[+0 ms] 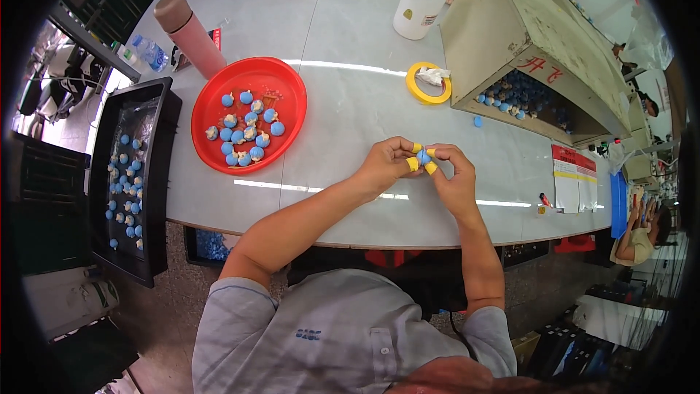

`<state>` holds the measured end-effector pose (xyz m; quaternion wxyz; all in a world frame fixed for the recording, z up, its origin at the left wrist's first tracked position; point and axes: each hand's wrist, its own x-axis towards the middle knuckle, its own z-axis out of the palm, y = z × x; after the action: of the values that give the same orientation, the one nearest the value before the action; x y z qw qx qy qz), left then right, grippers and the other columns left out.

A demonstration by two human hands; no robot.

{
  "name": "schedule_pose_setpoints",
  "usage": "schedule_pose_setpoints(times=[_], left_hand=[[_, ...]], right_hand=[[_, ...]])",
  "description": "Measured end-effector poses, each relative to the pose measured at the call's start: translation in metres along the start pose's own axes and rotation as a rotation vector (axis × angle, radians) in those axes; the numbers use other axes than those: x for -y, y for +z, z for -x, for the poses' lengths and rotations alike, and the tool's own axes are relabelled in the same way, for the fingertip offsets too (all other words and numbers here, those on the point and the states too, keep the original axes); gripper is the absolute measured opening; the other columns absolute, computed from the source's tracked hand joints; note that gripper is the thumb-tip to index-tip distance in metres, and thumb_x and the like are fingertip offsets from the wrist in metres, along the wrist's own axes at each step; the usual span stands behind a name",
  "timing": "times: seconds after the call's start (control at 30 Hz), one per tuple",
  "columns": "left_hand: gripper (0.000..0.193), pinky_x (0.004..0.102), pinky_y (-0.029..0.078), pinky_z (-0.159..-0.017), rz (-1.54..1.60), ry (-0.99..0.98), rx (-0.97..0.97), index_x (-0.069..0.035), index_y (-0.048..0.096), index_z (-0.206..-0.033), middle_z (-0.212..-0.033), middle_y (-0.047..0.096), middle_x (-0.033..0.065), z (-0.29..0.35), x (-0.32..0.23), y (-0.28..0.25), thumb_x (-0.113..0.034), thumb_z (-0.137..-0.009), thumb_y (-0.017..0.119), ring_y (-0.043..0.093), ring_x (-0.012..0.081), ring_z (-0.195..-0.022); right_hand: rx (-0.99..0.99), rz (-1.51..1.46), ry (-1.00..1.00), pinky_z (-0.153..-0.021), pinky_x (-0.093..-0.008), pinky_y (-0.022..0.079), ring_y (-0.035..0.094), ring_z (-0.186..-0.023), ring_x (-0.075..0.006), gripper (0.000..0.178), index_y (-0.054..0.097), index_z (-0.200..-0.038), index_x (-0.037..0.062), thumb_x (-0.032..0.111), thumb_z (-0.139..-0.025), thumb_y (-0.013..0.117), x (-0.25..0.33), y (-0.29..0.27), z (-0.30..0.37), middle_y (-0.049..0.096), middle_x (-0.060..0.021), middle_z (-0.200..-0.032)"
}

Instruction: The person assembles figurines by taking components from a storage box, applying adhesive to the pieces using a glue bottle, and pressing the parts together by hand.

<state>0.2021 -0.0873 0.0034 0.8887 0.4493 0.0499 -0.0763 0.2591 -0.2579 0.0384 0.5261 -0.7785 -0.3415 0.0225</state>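
Observation:
Above the grey table, my left hand (386,166) and my right hand (455,174) meet with their fingertips pinched around a small blue piece (424,157). Yellow tape wraps the thumb and finger ends of both hands. Most of the piece is hidden by the fingers, so its exact kind does not show. To the left, a round red tray (292,135) holds several small blue balls with cream-coloured parts (257,153). A lone blue piece (477,122) lies on the table beyond my right hand.
A beige metal box (488,36) with blue pieces inside stands at the right, near yellow tape (413,87) and a white bottle (421,4). A pink flask (191,36) stands behind the red tray. At far left is a black bin (169,128) of similar balls. Other people sit at right.

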Motion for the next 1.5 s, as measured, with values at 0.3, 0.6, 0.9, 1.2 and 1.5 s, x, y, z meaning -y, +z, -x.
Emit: schedule_pose_setpoints(times=[0.3, 0.6, 0.9, 1.2, 1.5], left_hand=[[0.018, 0.032, 0.057, -0.086, -0.049, 0.019, -0.028, 0.005, 0.054, -0.106, -0.106, 0.062, 0.0133, 0.001, 0.001, 0.003, 0.001, -0.09, 0.061, 0.065, 0.0199, -0.098], [0.02, 0.0279, 0.056, -0.086, 0.0, -0.054, -0.059, 0.003, 0.055, -0.107, -0.105, 0.064, 0.0125, 0.002, -0.001, 0.0, -0.005, -0.091, 0.063, 0.066, 0.0194, -0.096], [0.019, 0.0271, 0.056, -0.087, 0.043, -0.048, -0.087, 0.002, 0.055, -0.11, -0.107, 0.063, 0.0111, 0.002, -0.003, 0.0, -0.007, -0.093, 0.061, 0.066, 0.0197, -0.097], [0.021, 0.0273, 0.055, -0.084, 0.121, -0.185, -0.112, 0.0, 0.056, -0.112, -0.11, 0.06, 0.0105, 0.006, -0.012, 0.002, -0.013, -0.095, 0.057, 0.062, 0.0162, -0.098], [0.02, 0.0255, 0.054, -0.076, -0.059, -0.079, -0.238, 0.001, 0.056, -0.11, -0.098, 0.066, 0.0101, 0.004, -0.008, -0.002, -0.01, -0.094, 0.06, 0.067, 0.0178, -0.087]], right_hand=[[0.027, 0.038, -0.04, -0.086, -0.0298, 0.049, 0.062, -0.098, -0.0213, 0.021, 0.062, -0.095, 0.0009, -0.011, -0.078, 0.063, 0.006, -0.005, -0.001, 0.065, -0.0115, -0.104], [0.098, 0.04, 0.077, -0.077, -0.0291, 0.049, 0.061, -0.092, -0.0205, 0.02, 0.065, -0.096, 0.0012, -0.008, -0.077, 0.063, 0.01, -0.007, -0.008, 0.063, -0.0096, -0.102], [0.022, -0.035, 0.042, -0.073, -0.0273, 0.047, 0.059, -0.087, -0.0173, 0.018, 0.064, -0.097, 0.0009, -0.006, -0.081, 0.061, -0.001, 0.005, -0.007, 0.06, -0.0081, -0.099], [-0.102, 0.126, -0.012, -0.072, -0.0276, 0.048, 0.061, -0.087, -0.0167, 0.021, 0.064, -0.098, 0.0028, -0.004, -0.079, 0.066, 0.003, 0.017, -0.002, 0.06, -0.0077, -0.1], [0.129, -0.239, 0.481, -0.067, -0.0252, 0.045, 0.056, -0.078, -0.0109, 0.013, 0.062, -0.092, -0.0018, 0.009, -0.089, 0.057, -0.017, 0.023, -0.022, 0.062, -0.0074, -0.087]])
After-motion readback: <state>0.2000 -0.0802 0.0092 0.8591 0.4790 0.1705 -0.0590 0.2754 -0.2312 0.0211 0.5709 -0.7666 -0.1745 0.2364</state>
